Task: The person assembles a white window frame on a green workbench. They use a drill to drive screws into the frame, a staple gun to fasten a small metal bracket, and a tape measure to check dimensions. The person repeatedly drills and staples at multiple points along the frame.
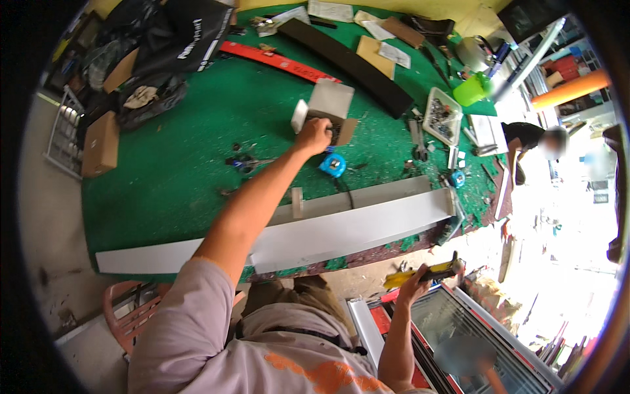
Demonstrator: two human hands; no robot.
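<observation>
My left hand [315,136] reaches into a small open cardboard box [331,98] whose flaps stand up. Its fingers are curled and partly hidden by the box, so what they pinch cannot be made out. Low on the right, off the table's front edge, my right hand [415,286] is wrapped round a yellow-and-black power tool [441,270], which looks like a drill. A blue tape measure [333,165] lies just in front of the box. Nearer to me, long white metal profiles [354,226] lie along the table's front edge.
The green-covered table [157,190] also bears a red level [275,60], a long black profile [348,62], scissors [418,139] and a tray of small parts [441,117]. A glazed frame [459,328] stands low at the right, beside a chair [128,305] at left. Another person [525,138] bends beyond the table.
</observation>
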